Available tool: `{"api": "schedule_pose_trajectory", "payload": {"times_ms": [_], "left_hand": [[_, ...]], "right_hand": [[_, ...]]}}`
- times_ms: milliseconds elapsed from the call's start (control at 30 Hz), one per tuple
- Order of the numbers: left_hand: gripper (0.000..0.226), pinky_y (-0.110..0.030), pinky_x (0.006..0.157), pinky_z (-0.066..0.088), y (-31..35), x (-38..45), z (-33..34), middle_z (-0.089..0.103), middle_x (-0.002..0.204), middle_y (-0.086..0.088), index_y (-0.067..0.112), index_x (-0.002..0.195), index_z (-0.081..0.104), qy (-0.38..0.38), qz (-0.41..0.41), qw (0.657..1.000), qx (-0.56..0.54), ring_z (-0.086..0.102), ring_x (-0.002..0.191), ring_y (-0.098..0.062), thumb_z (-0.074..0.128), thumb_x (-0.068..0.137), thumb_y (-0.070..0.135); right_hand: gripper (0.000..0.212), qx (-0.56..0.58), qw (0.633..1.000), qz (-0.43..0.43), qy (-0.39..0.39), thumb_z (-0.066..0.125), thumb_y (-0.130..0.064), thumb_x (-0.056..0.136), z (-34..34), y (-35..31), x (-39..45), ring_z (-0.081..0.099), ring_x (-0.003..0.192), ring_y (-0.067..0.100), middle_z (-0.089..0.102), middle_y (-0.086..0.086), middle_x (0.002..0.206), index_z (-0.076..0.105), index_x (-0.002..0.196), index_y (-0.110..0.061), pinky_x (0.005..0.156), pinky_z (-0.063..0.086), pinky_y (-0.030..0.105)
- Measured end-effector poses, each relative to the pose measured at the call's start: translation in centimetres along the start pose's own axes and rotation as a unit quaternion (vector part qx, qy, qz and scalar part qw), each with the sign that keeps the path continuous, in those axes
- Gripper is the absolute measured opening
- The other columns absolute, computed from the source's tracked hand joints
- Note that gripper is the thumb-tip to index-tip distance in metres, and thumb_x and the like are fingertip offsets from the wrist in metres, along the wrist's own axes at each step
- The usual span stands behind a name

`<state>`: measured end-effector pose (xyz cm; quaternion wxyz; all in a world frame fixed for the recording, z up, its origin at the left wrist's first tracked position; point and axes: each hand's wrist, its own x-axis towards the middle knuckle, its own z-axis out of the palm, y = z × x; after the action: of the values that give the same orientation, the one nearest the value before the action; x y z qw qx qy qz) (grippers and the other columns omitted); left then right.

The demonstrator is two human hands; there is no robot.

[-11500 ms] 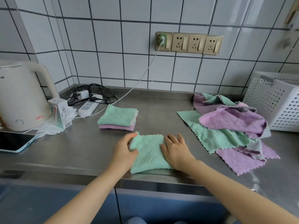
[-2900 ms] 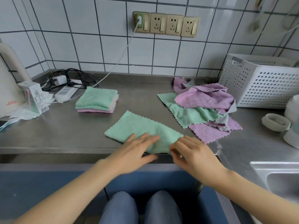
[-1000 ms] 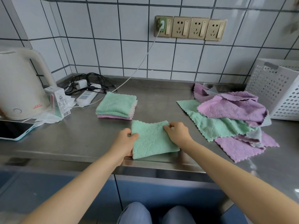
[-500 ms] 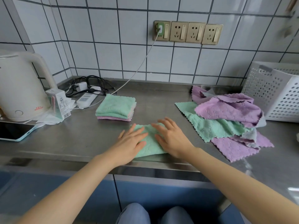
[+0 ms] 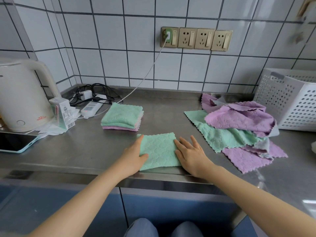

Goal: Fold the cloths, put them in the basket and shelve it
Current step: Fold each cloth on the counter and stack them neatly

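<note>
I see the folded green cloth (image 5: 159,150) flat near the counter (image 5: 77,151) front edge, long axis running front to back, slightly tilted. Left hand (image 5: 134,155) rests on its left edge, fingers together; right hand (image 5: 190,153) flat on its right edge, fingers spread. Basket (image 5: 290,101) stands far right.

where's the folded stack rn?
Head view, left of centre on the counter: the folded stack sits between the power strip and the green cloth under both hands.

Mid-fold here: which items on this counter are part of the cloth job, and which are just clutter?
Job: green cloth under left hand and right hand; folded stack; unfolded pile; basket.
Clutter: kettle; carton; phone; power strip.
</note>
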<state>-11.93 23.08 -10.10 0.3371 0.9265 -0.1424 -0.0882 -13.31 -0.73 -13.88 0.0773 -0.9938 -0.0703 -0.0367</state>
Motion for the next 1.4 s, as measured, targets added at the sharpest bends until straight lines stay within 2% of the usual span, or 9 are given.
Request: {"api": "schedule_pose_trajectory", "payload": {"times_ms": [67,167,333,433,633,800,1000,1233,1400], "left_hand": [[0.079,-0.026,0.084,0.045,0.3,0.3,0.0,0.035,0.151,-0.003,0.032,0.150,0.010,0.049,0.016,0.982,-0.184,0.053,0.108,-0.007,0.058,0.091,0.011],[0.083,-0.037,0.090,0.052,0.4,0.8,-0.1,0.048,0.141,0.004,0.032,0.144,0.027,0.142,-0.038,0.897,-0.417,0.057,0.115,-0.017,0.064,0.081,-0.006],[0.075,-0.028,0.085,0.054,0.3,1.6,-0.2,0.059,0.130,0.012,0.032,0.136,0.042,0.208,0.012,0.866,-0.455,0.064,0.104,-0.007,0.067,0.077,-0.008],[0.066,-0.023,0.088,0.051,0.5,2.6,-2.0,0.061,0.127,0.013,0.030,0.128,0.053,0.218,0.086,0.845,-0.481,0.063,0.110,-0.012,0.066,0.078,-0.012],[0.057,-0.020,0.087,0.051,-0.4,7.7,-8.9,0.064,0.121,0.011,0.028,0.115,0.058,0.256,0.166,0.837,-0.453,0.061,0.109,-0.005,0.065,0.078,-0.014],[0.041,-0.025,0.081,0.053,-4.3,14.1,-14.1,0.068,0.114,0.000,0.022,0.103,0.067,0.334,0.098,0.840,-0.417,0.064,0.102,-0.015,0.063,0.077,-0.009],[0.040,-0.024,0.090,0.041,-11.0,17.7,-13.0,0.059,0.130,-0.010,0.014,0.119,0.065,0.196,-0.033,0.958,-0.207,0.054,0.112,-0.014,0.062,0.084,-0.006],[0.040,-0.025,0.096,0.041,-11.3,17.9,-13.4,0.062,0.124,-0.005,0.013,0.121,0.065,0.225,-0.011,0.941,-0.252,0.056,0.110,-0.012,0.063,0.085,-0.003],[0.043,-0.025,0.098,0.040,-11.8,17.8,-13.9,0.057,0.132,-0.003,0.015,0.124,0.063,0.206,-0.014,0.955,-0.212,0.053,0.116,-0.012,0.060,0.086,-0.005]], "right_hand": [[0.056,0.005,1.000,-0.001,0.010,0.017,-0.043,0.101,0.0,-0.2,-0.1,0.011,0.146,0.028,0.024,0.005,0.156,0.016,0.151,-0.018,0.119,0.002,0.049],[0.053,0.025,0.999,0.000,0.034,0.023,-0.037,0.102,-0.4,-0.8,-0.3,0.019,0.144,0.022,0.031,0.010,0.152,0.019,0.151,-0.016,0.120,-0.003,0.044],[0.052,0.175,0.982,0.019,0.069,0.037,-0.025,0.101,-1.8,-2.4,0.3,0.043,0.125,0.005,0.061,-0.001,0.107,0.022,0.150,-0.021,0.118,0.006,0.032],[0.051,0.353,0.930,0.060,0.077,0.044,-0.026,0.097,-2.8,-4.2,1.3,0.051,0.070,-0.009,0.053,-0.006,0.068,0.029,0.144,-0.038,0.082,0.040,0.015],[0.051,0.587,0.799,0.069,0.113,0.053,-0.010,0.091,-5.7,-8.2,8.2,0.057,0.088,0.007,0.056,-0.001,0.117,0.040,0.131,-0.039,0.076,0.048,0.022],[0.054,0.581,0.791,0.082,0.173,0.052,0.001,0.085,-7.9,-10.9,18.0,0.057,0.099,0.024,0.054,0.007,0.113,0.046,0.132,-0.023,0.084,0.053,0.036],[0.051,0.449,0.879,0.146,0.061,0.047,-0.002,0.085,-3.0,-12.3,21.6,0.057,0.096,0.024,0.056,0.010,0.121,0.049,0.133,-0.018,0.085,0.048,0.031],[0.048,0.451,0.877,0.137,0.092,0.047,-0.007,0.086,-3.0,-11.8,21.8,0.051,0.070,0.007,0.053,0.004,0.107,0.052,0.132,-0.021,0.060,0.042,0.015],[0.048,0.398,0.906,0.112,0.087,0.052,-0.009,0.087,-2.8,-12.5,21.5,0.057,0.100,0.022,0.054,0.010,0.130,0.050,0.134,-0.016,0.088,0.047,0.028]]}}
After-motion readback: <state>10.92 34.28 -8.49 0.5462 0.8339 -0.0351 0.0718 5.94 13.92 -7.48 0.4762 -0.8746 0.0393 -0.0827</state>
